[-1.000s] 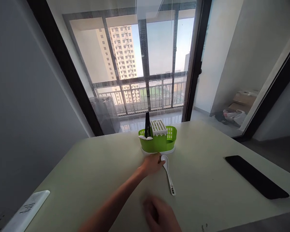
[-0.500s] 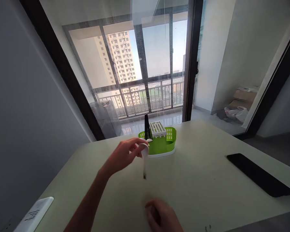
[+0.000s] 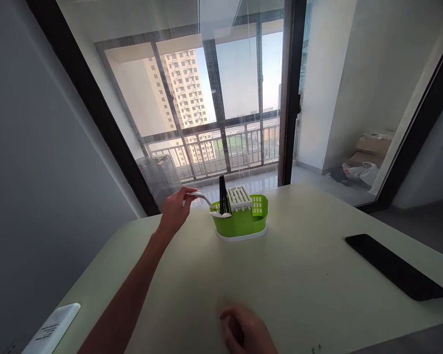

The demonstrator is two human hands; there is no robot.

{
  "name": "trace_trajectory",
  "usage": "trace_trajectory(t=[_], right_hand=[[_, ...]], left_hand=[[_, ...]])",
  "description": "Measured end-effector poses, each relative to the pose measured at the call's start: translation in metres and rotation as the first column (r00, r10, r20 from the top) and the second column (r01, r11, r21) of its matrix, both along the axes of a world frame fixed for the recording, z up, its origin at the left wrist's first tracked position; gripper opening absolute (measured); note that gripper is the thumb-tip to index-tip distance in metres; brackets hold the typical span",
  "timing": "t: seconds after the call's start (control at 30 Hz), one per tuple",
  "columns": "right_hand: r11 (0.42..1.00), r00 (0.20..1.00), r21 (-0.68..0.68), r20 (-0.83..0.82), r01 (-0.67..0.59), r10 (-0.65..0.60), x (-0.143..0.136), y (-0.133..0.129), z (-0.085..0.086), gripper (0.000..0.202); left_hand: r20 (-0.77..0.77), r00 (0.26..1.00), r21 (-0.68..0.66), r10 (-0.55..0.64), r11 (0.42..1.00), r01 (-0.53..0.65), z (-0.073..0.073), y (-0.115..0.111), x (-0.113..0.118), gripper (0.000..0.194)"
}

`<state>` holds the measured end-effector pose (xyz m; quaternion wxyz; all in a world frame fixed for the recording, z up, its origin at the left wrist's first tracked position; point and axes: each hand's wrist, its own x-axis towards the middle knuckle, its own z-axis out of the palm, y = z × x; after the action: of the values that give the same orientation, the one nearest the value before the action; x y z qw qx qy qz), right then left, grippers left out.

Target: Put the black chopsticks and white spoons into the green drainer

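My left hand (image 3: pixel 176 210) pinches one end of a white spoon (image 3: pixel 203 197), whose other end reaches the left side of a green basket (image 3: pixel 239 225). The basket has a white base. Black chopsticks (image 3: pixel 223 197) stand in its left part, with white spoon bowls (image 3: pixel 226 215) beside them. A white slotted rack (image 3: pixel 239 197) sits at the top of the basket. My right hand (image 3: pixel 245 330) rests near the table's front edge with its fingers curled; nothing shows in it.
On the pale table (image 3: pixel 288 275), a black flat object (image 3: pixel 395 266) lies at the right and a white object with dark print (image 3: pixel 53 328) at the near left. Behind the table is a glass door with a dark frame (image 3: pixel 290 98).
My left hand has moved forward and left with the spoon, which hung down before and now slants toward the basket's left end. My right hand has hardly moved.
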<state>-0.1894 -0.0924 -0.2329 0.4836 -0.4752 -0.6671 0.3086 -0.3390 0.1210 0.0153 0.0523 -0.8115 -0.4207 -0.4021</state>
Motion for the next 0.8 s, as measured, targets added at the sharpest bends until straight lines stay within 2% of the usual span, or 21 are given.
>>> trace_trajectory(t=[0.1,0.23,0.47,0.8], right_hand=[[1.0,1.0,-0.005,0.001,-0.008,0.008,-0.001,0.0,-0.002,0.025],[1.0,1.0,-0.006,0.0,-0.002,0.002,0.0,0.001,-0.002,0.025],[1.0,1.0,0.011,0.001,-0.005,0.005,0.001,-0.001,0.002,0.03],[0.999,1.0,-0.025,0.004,0.026,-0.026,0.003,-0.007,0.011,0.034]], left_hand=[[-0.022,0.999,-0.041,-0.03,0.999,0.029,-0.017,0.015,-0.001,0.021],[-0.041,0.995,-0.12,-0.093,0.989,0.088,-0.031,0.026,0.0,0.019],[-0.053,0.982,-0.224,-0.18,0.961,0.164,-0.052,0.033,0.007,0.022],[-0.026,0.986,-0.242,-0.166,0.958,0.155,-0.072,0.04,0.009,0.021]])
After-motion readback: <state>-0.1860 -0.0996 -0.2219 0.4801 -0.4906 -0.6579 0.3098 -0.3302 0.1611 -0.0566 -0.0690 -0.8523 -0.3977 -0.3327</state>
